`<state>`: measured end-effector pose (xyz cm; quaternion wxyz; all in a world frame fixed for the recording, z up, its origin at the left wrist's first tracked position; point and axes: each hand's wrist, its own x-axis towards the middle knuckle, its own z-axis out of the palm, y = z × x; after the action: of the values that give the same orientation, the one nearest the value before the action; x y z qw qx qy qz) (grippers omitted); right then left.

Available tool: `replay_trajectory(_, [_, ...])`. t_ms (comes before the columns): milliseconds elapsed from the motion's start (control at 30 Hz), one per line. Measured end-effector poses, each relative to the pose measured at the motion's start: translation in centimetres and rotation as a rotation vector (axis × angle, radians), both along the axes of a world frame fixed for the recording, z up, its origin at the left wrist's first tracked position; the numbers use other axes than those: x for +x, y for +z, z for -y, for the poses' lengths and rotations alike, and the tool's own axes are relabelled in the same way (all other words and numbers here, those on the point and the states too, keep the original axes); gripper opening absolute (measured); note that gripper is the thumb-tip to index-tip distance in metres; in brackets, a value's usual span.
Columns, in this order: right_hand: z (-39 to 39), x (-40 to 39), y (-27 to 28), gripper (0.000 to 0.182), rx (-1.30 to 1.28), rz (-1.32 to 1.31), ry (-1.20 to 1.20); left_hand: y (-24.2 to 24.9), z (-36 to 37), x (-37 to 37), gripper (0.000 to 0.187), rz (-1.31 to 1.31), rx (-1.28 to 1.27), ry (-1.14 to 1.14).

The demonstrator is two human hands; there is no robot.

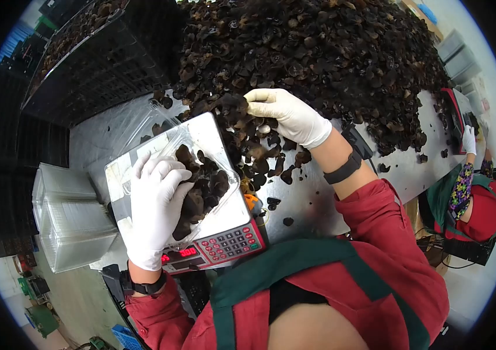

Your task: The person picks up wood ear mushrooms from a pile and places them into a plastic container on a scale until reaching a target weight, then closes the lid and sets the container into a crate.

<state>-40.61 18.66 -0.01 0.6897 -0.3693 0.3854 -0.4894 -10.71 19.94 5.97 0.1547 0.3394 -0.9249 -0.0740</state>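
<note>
Dark brown wood ear mushrooms fill part of a clear plastic box on the white plate of a digital scale. My left hand, in a white glove, is closed at the box's left side. Its bent fingers and thumb reach over the mushrooms, and its grip is partly hidden. At the near edge of a large heap, my gloved right hand pinches a wood ear mushroom between thumb and fingers. Red digits glow on the scale's display, beside its keypad.
The mushroom heap covers the back of the metal table. Black crates stand at the left, above stacked clear boxes. On the right, a co-worker's gloved hand is near another scale.
</note>
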Motion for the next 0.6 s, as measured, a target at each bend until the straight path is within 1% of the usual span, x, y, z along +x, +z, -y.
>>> replay_trajectory(33, [0.0,0.5,0.6,0.015,-0.002,0.003,0.005,0.0,-0.2,0.4,0.023,-0.029,0.032,0.016])
replay_trajectory(100, [0.4,1.8,1.8,0.018,-0.135,-0.105,0.046,1.1,-0.8,0.9,0.026,-0.063,0.059,0.061])
replay_trajectory(133, [0.8,2.8,2.5,0.018,-0.157,-0.197,0.028,1.9,-1.1,1.5,0.028,-0.134,0.056,0.150])
replay_trajectory(167, [0.8,3.9,3.4,0.018,-0.160,-0.189,0.045,2.2,-1.5,2.2,0.030,-0.205,0.046,0.237])
replay_trajectory(200, [0.7,5.0,4.5,0.017,-0.225,-0.257,0.051,2.3,-1.5,3.8,0.032,-0.220,0.008,0.257])
replay_trajectory(233, [0.6,5.9,5.2,0.017,-0.290,-0.326,0.056,2.6,-1.7,5.0,0.030,-0.278,0.025,0.288])
replay_trajectory(267, [0.6,6.8,5.5,0.019,-0.267,-0.300,0.118,2.4,-1.9,6.1,0.029,-0.345,0.076,0.362])
replay_trajectory(300, [0.8,8.0,5.1,0.021,-0.474,-0.364,0.102,2.2,-2.0,6.9,0.028,-0.413,0.128,0.434])
replay_trajectory(367, [1.4,10.2,3.4,0.014,-0.957,-0.533,0.075,2.2,-2.4,7.5,0.026,-0.444,0.162,0.470])
replay_trajectory(400, [1.6,10.8,2.9,0.019,-1.040,-0.664,0.194,2.0,-2.6,7.5,0.025,-0.400,0.154,0.447])
replay_trajectory(433, [1.0,11.4,2.3,0.024,-1.052,-0.877,0.231,1.8,-2.8,7.6,0.024,-0.356,0.146,0.425])
replay_trajectory(467, [0.4,11.8,2.4,0.027,-1.046,-0.952,0.204,1.5,-2.9,7.5,0.024,-0.302,0.119,0.419])
replay_trajectory(500, [0.1,11.9,2.8,0.030,-1.040,-1.027,0.178,1.0,-3.0,7.5,0.027,-0.325,0.137,0.421])
replay_trajectory(567, [0.0,11.6,3.9,0.028,-1.008,-0.915,0.097,0.7,-2.9,7.4,0.027,-0.317,0.132,0.414])
replay_trajectory(600, [0.5,11.2,4.0,0.031,-1.039,-0.869,0.051,0.6,-2.7,7.7,0.027,-0.320,0.133,0.430])
